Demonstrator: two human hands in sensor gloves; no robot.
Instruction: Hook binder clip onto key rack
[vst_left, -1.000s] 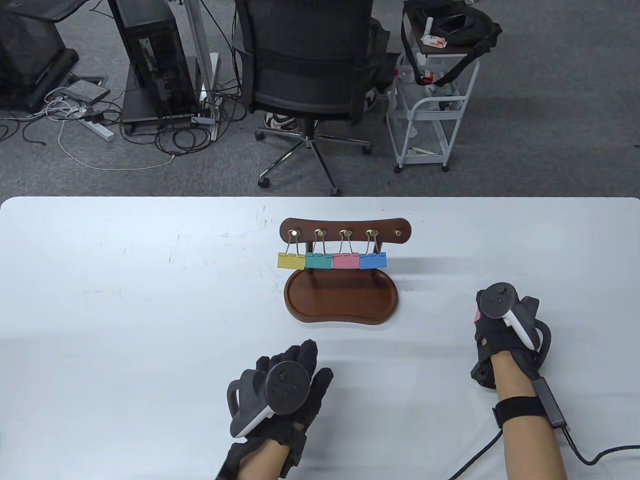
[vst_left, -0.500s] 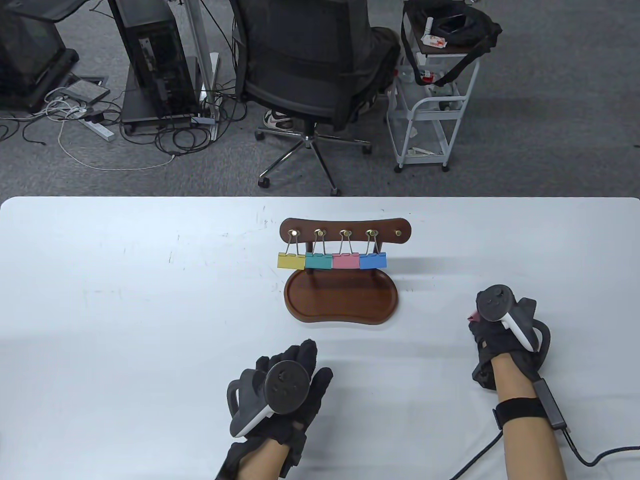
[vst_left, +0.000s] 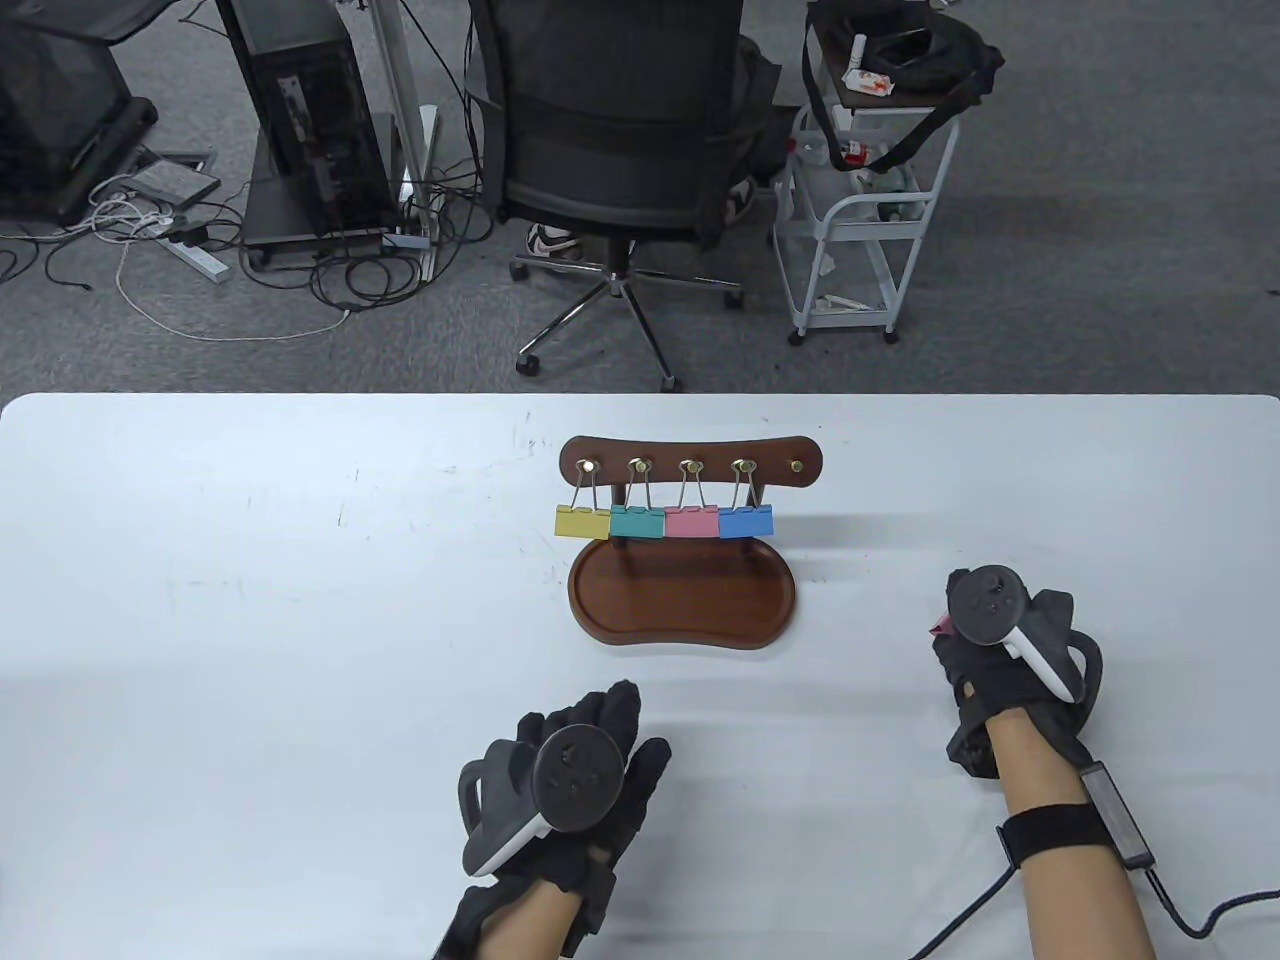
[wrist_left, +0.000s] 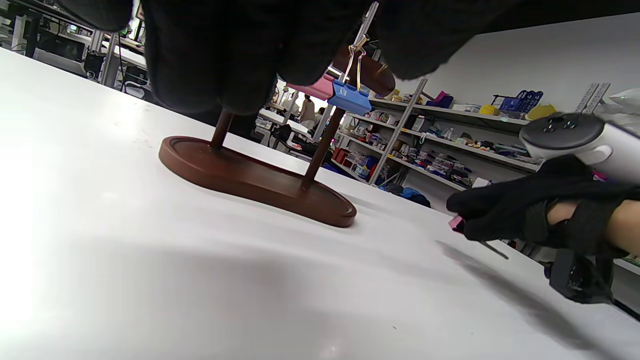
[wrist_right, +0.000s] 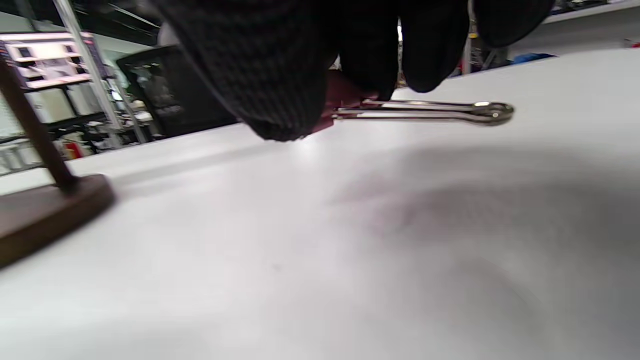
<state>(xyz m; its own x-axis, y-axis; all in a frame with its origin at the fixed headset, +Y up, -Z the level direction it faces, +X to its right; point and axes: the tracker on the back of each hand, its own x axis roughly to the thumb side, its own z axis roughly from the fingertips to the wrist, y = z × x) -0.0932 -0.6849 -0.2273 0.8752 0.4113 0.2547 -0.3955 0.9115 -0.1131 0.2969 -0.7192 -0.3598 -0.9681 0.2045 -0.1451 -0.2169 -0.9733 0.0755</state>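
Right, the right hand (vst_left: 985, 640) has its grip pinched on a dark red binder clip (wrist_right: 345, 102), fingers on the coloured body so the wire handles (wrist_right: 430, 111) jut free, pressed together and level above the desk (vst_left: 300, 620). That is a sensible hold, I'd say: the loop end stays clear to go over a peg. From the table view only a sliver of the clip shows at the fingertips, with the hand well to the right of the key rack (vst_left: 692, 462).

On the rack, four pegs carry clips: yellow (vst_left: 582, 521), teal (vst_left: 636, 521), pink (vst_left: 690, 522) and blue (vst_left: 745, 520), each hanging by its handles. The fifth peg (vst_left: 797, 466) at the right end is bare, so that looks like the target, and it is the one nearest the carrying hand.

Meanwhile the left hand (vst_left: 575, 770) lies on the desk in front of the wooden tray base (vst_left: 684, 600), fingers spread and relaxed, holding nothing. Likely it is parked to keep the approach open.
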